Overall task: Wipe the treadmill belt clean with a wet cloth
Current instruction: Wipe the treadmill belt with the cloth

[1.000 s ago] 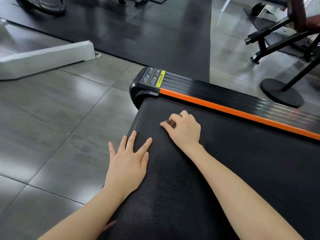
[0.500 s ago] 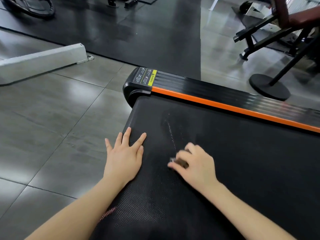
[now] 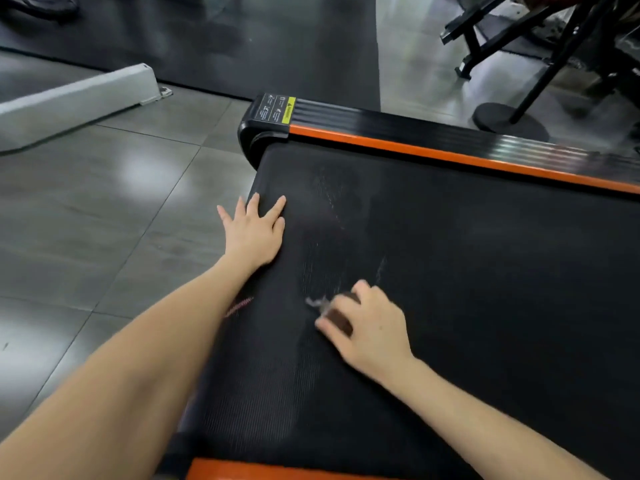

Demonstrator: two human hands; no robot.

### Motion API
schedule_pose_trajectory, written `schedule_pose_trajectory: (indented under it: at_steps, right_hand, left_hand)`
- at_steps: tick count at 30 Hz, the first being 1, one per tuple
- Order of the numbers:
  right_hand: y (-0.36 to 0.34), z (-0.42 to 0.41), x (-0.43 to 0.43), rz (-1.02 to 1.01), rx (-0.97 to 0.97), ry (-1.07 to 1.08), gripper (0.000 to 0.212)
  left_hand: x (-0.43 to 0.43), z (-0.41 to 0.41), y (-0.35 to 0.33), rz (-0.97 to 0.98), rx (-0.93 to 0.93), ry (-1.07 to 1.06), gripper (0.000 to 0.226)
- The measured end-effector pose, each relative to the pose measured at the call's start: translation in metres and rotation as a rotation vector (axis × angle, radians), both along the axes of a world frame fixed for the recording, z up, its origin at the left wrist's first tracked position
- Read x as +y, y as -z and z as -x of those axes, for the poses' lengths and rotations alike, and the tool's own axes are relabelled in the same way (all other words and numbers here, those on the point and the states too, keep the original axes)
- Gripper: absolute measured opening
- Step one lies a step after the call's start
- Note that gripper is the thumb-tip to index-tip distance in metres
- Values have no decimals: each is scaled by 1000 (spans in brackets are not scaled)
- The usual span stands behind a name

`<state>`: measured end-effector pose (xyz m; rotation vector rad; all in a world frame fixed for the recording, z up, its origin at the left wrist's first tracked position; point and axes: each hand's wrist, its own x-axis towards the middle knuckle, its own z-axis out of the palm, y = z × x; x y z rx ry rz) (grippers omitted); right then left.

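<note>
The black treadmill belt (image 3: 467, 271) fills the middle and right of the head view, with faint pale streaks near its left end. My right hand (image 3: 370, 330) grips a small dark brown cloth (image 3: 337, 311) and presses it on the belt; most of the cloth is hidden under the fingers and the hand is blurred. My left hand (image 3: 254, 230) lies flat with spread fingers on the belt's left edge.
An orange strip and black side rail (image 3: 450, 140) run along the belt's far side, and another orange strip (image 3: 277, 471) shows at the near edge. Grey floor tiles lie to the left, with a white beam (image 3: 76, 98). A black bench frame (image 3: 540, 57) stands at the far right.
My right hand has dragged the cloth from near the far rail back toward me, leaving faint streaks. My left hand has stayed flat on the belt's edge.
</note>
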<state>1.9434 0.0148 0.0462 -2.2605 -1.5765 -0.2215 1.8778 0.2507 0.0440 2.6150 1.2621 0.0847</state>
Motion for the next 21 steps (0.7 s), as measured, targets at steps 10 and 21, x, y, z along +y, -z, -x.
schedule_pose_trajectory:
  at_steps: [10, 21]
  right_hand:
    - [-1, 0, 1, 8, 21, -6, 47]
    - [-16, -27, -8, -196, 38, -340, 42]
  left_hand:
    - [-28, 42, -15, 66, -129, -84, 51]
    - [-44, 90, -49, 55, -242, -207, 44]
